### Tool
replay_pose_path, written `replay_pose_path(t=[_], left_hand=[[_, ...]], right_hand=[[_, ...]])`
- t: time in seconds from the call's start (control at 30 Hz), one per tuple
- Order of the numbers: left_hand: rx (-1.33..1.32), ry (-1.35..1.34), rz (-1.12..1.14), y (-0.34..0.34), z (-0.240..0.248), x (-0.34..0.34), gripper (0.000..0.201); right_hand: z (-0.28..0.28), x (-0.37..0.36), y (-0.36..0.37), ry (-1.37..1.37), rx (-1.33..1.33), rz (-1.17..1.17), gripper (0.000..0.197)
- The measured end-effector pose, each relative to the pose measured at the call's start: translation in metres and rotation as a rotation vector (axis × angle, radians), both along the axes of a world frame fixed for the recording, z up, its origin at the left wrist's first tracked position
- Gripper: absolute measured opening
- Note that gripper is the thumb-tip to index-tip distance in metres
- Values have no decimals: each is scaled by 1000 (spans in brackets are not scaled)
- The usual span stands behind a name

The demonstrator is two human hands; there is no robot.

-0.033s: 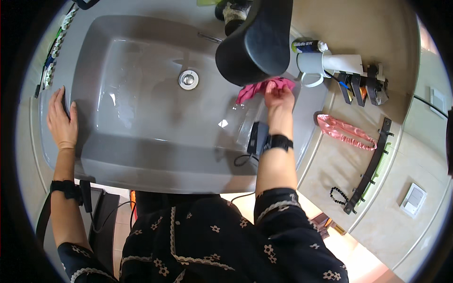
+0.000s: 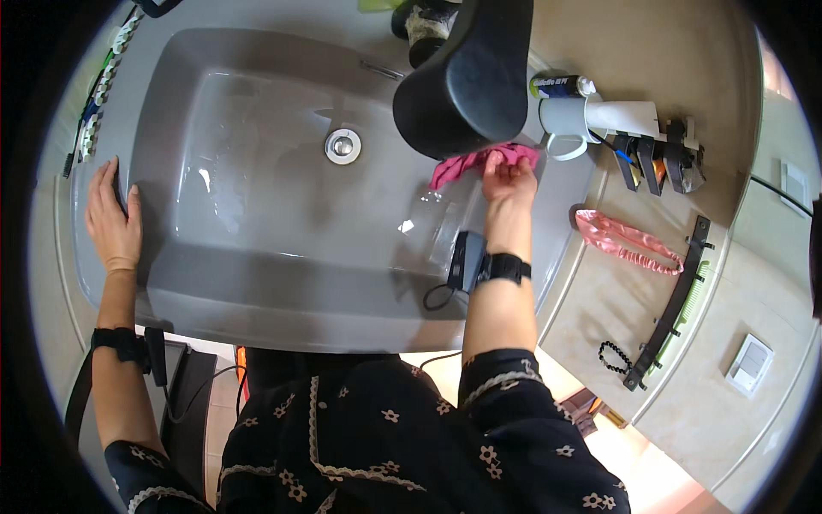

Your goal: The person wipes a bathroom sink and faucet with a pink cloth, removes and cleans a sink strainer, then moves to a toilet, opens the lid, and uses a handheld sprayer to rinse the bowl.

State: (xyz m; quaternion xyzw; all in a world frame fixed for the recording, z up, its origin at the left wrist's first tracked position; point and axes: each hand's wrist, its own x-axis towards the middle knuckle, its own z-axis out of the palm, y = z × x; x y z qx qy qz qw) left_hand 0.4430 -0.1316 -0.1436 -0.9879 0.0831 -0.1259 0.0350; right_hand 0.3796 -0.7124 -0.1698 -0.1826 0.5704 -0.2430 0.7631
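My left hand (image 2: 113,218) lies on the left rim of the grey sink (image 2: 257,300), holding nothing, fingers stretched out and thumb apart. A crumpled dark pink cloth (image 2: 458,170) rests at the basin's right side, partly hidden under the black faucet (image 2: 462,94). Over it is my right hand (image 2: 509,178), turned partly palm up, its curled fingers closed on the cloth. Both wrists carry black straps with small dark boxes and cables. A round metal drain (image 2: 342,146) sits in the basin, whose bottom looks wet.
Right of the sink stand a white mug (image 2: 563,128), a spray can (image 2: 561,85) and dark holders (image 2: 655,158) on the wall. Further along hang a pink headband (image 2: 629,242), a black hook rail (image 2: 672,304) and a beaded bracelet (image 2: 614,356). Toothbrush-like items (image 2: 94,107) line the far left edge.
My right hand and wrist have shifted very slightly towards me and to the right, the cloth moving a little with them. My left hand has stayed in place.
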Motion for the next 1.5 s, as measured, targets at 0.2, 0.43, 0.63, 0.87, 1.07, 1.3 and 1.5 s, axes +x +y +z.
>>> replay_pose_path(t=[0.2, 0.43, 0.63, 0.87, 1.07, 1.3, 1.5], left_hand=[[-21, -4, -23, 0, -3, 4, 45], [23, 10, 1, -1, 1, 2, 46], [-9, -7, -28, 0, -1, 1, 47], [27, 16, 24, -2, 0, 4, 47], [-14, 11, -6, -1, 0, 1, 47], [-8, 26, 20, -1, 2, -2, 46], [-37, 4, 4, -3, -1, 3, 47]], right_hand=[[3, 8, -23, -41, 105, -119, 38], [6, 8, -9, -104, 122, -165, 35], [21, 5, -7, -132, 83, -189, 32], [-44, -42, -55, -201, -283, 459, 39], [-31, -41, -44, -177, -440, 579, 37], [-13, -44, -31, -139, -432, 528, 38], [-13, 10, -16, 78, 52, 39, 40]])
